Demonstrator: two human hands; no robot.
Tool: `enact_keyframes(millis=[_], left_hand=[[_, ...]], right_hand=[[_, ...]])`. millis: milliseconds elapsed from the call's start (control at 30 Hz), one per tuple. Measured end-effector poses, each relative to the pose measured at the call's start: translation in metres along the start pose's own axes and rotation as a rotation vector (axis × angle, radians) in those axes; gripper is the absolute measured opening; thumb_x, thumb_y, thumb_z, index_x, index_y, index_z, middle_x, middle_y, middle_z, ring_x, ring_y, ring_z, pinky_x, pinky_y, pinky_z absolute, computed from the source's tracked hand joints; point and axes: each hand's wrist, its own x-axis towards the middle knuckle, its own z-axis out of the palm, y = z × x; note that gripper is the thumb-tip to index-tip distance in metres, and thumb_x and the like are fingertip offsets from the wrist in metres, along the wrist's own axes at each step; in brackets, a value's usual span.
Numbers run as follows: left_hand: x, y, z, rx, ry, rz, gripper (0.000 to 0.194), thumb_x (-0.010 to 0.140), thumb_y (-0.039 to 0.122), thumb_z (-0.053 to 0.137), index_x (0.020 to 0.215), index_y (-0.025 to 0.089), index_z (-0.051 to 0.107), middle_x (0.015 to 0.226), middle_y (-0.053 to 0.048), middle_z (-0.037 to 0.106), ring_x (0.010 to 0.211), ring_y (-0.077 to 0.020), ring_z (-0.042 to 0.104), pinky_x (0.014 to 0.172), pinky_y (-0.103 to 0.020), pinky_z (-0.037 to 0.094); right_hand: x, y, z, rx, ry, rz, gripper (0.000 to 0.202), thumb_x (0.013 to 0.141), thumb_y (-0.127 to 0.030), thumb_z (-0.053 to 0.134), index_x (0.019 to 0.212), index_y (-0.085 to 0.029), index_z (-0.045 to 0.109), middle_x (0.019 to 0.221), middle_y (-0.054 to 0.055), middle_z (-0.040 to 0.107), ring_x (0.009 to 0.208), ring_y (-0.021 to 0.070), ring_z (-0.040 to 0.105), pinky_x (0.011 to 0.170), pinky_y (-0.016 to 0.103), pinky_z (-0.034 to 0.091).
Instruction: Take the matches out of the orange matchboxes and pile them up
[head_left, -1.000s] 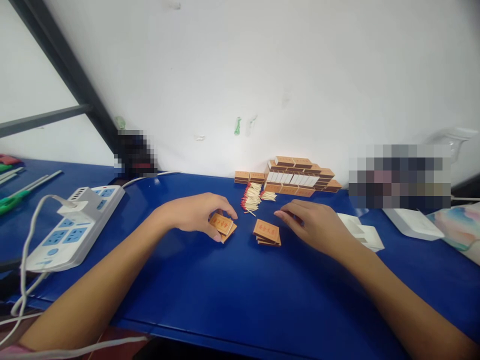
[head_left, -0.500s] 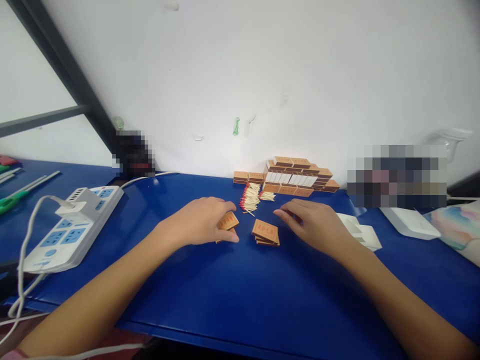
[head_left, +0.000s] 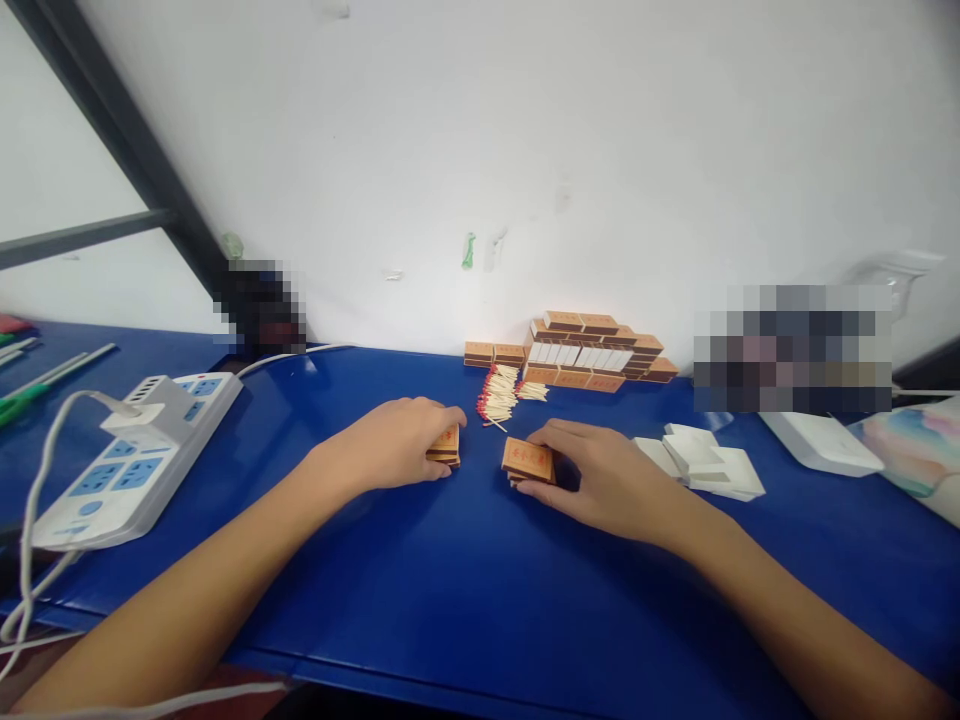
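Note:
My left hand (head_left: pixel 394 441) is closed around a small stack of matchboxes (head_left: pixel 445 446), thumb at the near side and fingers behind. Part of that stack is hidden by the hand. To its right, my right hand (head_left: pixel 604 472) has its thumb and fingers around another short stack of matchboxes (head_left: pixel 527 457), whose orange top carries red characters. Both stacks rest on the blue table (head_left: pixel 420 590). Behind and between the hands lie a pile of red-tipped matches (head_left: pixel 498 393) and a smaller bunch of matches (head_left: pixel 533 391).
A stepped pile of matchboxes (head_left: pixel 574 377) stands against the wall, some showing white faces. White folded pieces (head_left: pixel 724 472) lie right of my right hand. A white power strip (head_left: pixel 142 500) with a plugged-in cable is at left. Blurred patches hide items at both sides.
My right hand has come down and left onto the right stack and closed around it. My left hand has drawn its matchboxes slightly left, and they sit more squarely stacked.

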Motion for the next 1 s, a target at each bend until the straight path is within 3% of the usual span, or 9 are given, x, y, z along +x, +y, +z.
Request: enact_keyframes(millis=[200,367,433,533,700,833,933,1000], left_hand=[[-0.002,-0.019,-0.007,0.027,-0.009,-0.07,0.057,0.079,0.036,0.08,0.133,0.03,0.066,0.116,-0.007,0.074,0.104,-0.0309,0.069,0.079,-0.035,0.048],[-0.008,-0.034,-0.014,-0.006,-0.002,-0.147,0.069,0.071,0.042,0.086,0.136,0.028,0.066,0.124,-0.009,0.073,0.113,-0.0337,0.068,0.089,-0.039,0.052],[-0.009,-0.025,-0.015,-0.011,0.086,-0.094,0.084,0.069,0.052,0.089,0.144,0.026,0.061,0.134,-0.012,0.068,0.123,-0.0362,0.064,0.1,-0.045,0.05],[-0.008,0.004,-0.011,-0.095,0.196,0.098,0.094,0.066,0.063,0.09,0.147,0.027,0.058,0.142,-0.013,0.064,0.131,-0.0368,0.06,0.108,-0.048,0.049],[0.002,0.042,0.023,-0.308,0.235,0.268,0.104,0.065,0.069,0.089,0.153,0.028,0.051,0.148,-0.013,0.061,0.138,-0.0392,0.056,0.11,-0.052,0.05],[0.009,0.045,0.05,-0.475,0.261,0.287,0.098,0.075,0.061,0.087,0.157,0.03,0.044,0.147,-0.011,0.063,0.132,-0.0332,0.063,0.11,-0.047,0.052],[0.01,0.043,0.055,-0.557,0.267,0.305,0.097,0.072,0.057,0.091,0.154,0.03,0.047,0.149,-0.007,0.062,0.134,-0.0305,0.061,0.115,-0.043,0.048],[0.01,0.042,0.054,-0.579,0.25,0.306,0.086,0.072,0.051,0.091,0.147,0.029,0.054,0.14,-0.006,0.067,0.126,-0.0284,0.065,0.108,-0.04,0.052]], right_hand=[[0.001,-0.007,0.003,0.016,-0.059,-0.012,0.025,0.095,-0.046,0.069,0.096,-0.021,0.065,0.091,0.004,0.07,0.078,0.0199,0.062,0.067,0.031,0.042],[-0.002,-0.018,0.009,-0.02,-0.048,-0.064,0.029,0.096,-0.047,0.068,0.104,-0.019,0.066,0.096,0.005,0.07,0.081,0.0208,0.063,0.069,0.032,0.042],[-0.004,-0.019,0.01,-0.03,-0.043,-0.084,0.03,0.096,-0.048,0.068,0.106,-0.019,0.067,0.098,0.006,0.071,0.083,0.0218,0.065,0.07,0.033,0.043],[-0.007,-0.019,0.01,-0.032,-0.041,-0.097,0.033,0.094,-0.047,0.072,0.112,-0.02,0.067,0.101,0.007,0.072,0.088,0.0242,0.067,0.073,0.034,0.045],[-0.007,-0.022,0.008,0.041,-0.067,-0.083,0.033,0.087,-0.035,0.079,0.115,-0.02,0.069,0.111,0.009,0.075,0.099,0.027,0.071,0.078,0.036,0.05],[-0.01,-0.023,0.001,0.135,-0.094,-0.102,0.047,0.084,-0.036,0.081,0.127,-0.023,0.067,0.122,0.006,0.075,0.107,0.0261,0.071,0.085,0.035,0.052],[-0.013,-0.02,-0.008,0.148,-0.085,-0.11,0.042,0.084,-0.035,0.079,0.123,-0.025,0.069,0.12,0.004,0.075,0.106,0.0252,0.069,0.087,0.035,0.05],[-0.014,-0.019,-0.013,0.175,-0.08,-0.092,0.042,0.082,-0.032,0.079,0.123,-0.026,0.068,0.119,0.003,0.074,0.105,0.0237,0.069,0.088,0.034,0.05]])
